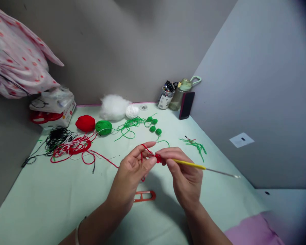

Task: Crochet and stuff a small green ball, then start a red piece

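My right hand (187,175) is closed around a crochet hook (191,164) with a yellow grip, its far metal end pointing right. A small red crochet piece (158,158) sits between the fingertips of both hands. Pinching it from the left is my left hand (134,166), with red yarn (147,148) looped over the raised index finger. That yarn trails left across the table toward a red tangle (78,146). The hook's working tip is hidden by the fingers. Below the hands lies an orange-handled tool (145,196), partly covered by my left wrist.
Red (85,123) and green yarn balls (103,127), white stuffing (114,107) and a white ball (132,111) line the back. Small green crocheted balls (152,129) and green scraps (197,146) lie beyond my hands. A phone (187,105), bottle (180,95) and pen cup (165,98) stand back right.
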### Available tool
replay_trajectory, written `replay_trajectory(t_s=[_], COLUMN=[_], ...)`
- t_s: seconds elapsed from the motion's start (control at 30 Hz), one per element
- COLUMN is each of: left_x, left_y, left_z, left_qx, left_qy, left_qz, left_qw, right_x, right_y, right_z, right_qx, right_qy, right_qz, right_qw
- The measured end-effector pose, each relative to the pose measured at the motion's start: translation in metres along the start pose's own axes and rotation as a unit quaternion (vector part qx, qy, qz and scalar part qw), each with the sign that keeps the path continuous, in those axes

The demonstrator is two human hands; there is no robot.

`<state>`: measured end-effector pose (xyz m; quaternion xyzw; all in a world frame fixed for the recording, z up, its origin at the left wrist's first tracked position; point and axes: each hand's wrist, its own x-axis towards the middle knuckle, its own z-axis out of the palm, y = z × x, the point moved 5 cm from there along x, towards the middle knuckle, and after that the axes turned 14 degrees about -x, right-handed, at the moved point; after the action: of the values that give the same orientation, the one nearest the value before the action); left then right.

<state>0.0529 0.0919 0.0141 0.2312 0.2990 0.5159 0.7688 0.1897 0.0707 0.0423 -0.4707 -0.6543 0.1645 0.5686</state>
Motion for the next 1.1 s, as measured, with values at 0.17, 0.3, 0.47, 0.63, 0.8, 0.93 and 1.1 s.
replay_trajectory(t_s=[0.17,0.3,0.47,0.63,0.8,0.93,1.1], left_x=[0.001,0.001,0.002,0.006,0.004,0.001,0.001], left_y=[-0.007,-0.011,-0.003,0.003,0.001,0.0,-0.006], left_z=[0.0,0.002,0.002,-0.003,-0.001,0.001,-0.002], left_qx=[-0.068,-0.135,-0.146,-0.147,-0.078,-0.015,-0.02], left_qy=[0.004,0.002,-0.017,-0.013,-0.025,-0.036,-0.007], left_qz=[-0.05,-0.098,-0.094,-0.081,-0.048,-0.011,-0.005], left_qw=[0.996,0.986,0.985,0.986,0.995,0.999,1.0], right_x=[-0.016,-0.011,0.0,0.003,0.002,0.0,-0.003], right_y=[-0.009,-0.005,0.008,0.021,0.02,0.018,0.005], right_z=[0.005,0.004,0.0,-0.004,0.003,0.005,0.002], right_qx=[-0.22,-0.145,0.066,0.175,0.211,0.146,0.021], right_qy=[-0.013,0.004,0.019,0.032,-0.008,-0.017,0.001], right_qz=[-0.162,-0.093,0.039,0.133,0.133,0.096,0.015], right_qw=[0.962,0.985,0.997,0.975,0.968,0.984,1.0])
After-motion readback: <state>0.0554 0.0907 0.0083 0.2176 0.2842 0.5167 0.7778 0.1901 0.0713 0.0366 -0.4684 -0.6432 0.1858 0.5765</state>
